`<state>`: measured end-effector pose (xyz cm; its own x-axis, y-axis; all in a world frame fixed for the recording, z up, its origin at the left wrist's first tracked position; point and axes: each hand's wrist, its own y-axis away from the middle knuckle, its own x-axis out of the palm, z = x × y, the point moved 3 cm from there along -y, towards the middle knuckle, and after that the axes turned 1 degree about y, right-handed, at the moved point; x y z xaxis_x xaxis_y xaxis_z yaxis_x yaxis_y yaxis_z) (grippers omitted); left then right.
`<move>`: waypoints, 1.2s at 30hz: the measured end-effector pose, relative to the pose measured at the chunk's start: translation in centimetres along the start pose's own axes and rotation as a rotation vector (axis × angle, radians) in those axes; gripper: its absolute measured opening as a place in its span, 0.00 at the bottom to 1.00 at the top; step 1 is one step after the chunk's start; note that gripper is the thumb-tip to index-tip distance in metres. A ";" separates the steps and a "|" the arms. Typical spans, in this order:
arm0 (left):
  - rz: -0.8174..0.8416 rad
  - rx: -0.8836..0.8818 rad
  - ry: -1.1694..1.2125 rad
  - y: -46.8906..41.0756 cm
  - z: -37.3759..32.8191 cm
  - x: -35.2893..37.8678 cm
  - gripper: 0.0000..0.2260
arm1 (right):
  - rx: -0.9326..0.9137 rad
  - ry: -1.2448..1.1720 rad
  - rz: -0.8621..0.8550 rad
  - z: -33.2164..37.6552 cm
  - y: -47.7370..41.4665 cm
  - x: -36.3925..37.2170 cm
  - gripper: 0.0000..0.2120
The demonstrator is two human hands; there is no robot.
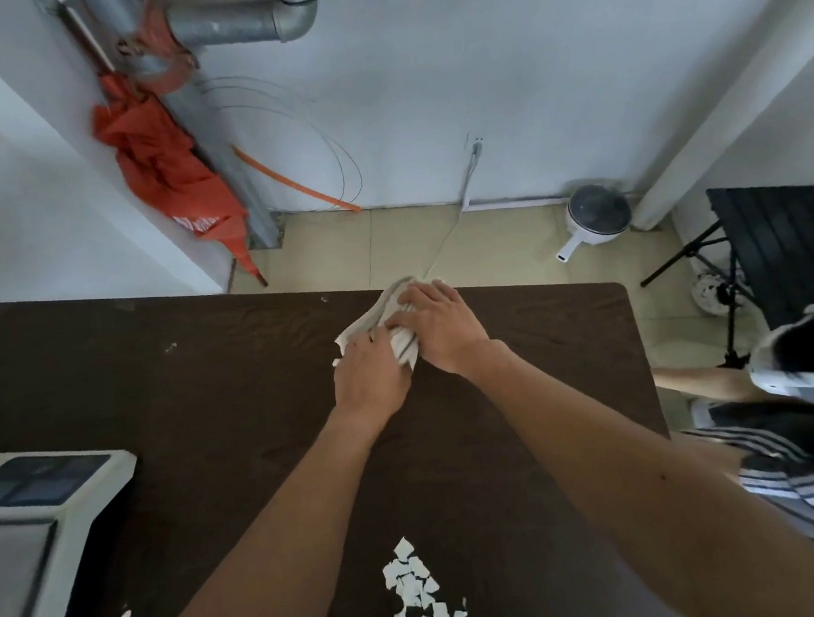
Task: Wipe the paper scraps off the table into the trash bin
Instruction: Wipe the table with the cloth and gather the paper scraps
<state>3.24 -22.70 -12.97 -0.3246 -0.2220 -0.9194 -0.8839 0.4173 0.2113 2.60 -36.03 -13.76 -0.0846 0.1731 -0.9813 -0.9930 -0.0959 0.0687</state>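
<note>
Head view: a cloth (404,346) lay at the far edge of the table (181,374); the left hand (369,374) gripped it with curled fingers, and the right hand (438,327) pressed it with fingers nearly straight. The scraps (422,594) lay heaped between the forearms, well apart from the cloth.

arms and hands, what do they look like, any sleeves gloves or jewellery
The left forearm and right forearm are bare down to the frame's edge, with no sleeves in view. The left hand and right hand are ungloved, with no watch, ring or wristband visible. The right forearm shows one small dark spot.
</note>
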 end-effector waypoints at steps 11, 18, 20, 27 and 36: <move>0.135 0.222 -0.012 -2.6 -12.6 4.8 0.27 | 0.287 -0.049 0.069 -12.3 7.2 -2.1 0.21; 0.117 0.378 -0.282 -1.9 -19.8 7.1 0.28 | 0.478 0.004 0.070 -17.6 14.1 -2.4 0.25; 0.117 0.419 -0.317 -1.5 -21.6 7.7 0.28 | 0.539 0.005 0.070 -18.7 15.8 -2.3 0.24; 0.157 0.577 -0.351 0.0 -24.2 8.8 0.27 | 0.670 -0.001 0.051 -19.2 21.0 -1.4 0.22; 0.294 0.628 -0.347 1.7 -24.4 8.2 0.21 | 0.773 -0.272 0.018 -15.1 24.9 -0.1 0.26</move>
<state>-9.13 -45.33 -12.07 -0.3008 0.2213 -0.9277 -0.3874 0.8605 0.3309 -20.87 -53.21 -14.68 -0.0193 0.4190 -0.9078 -0.7589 0.5850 0.2861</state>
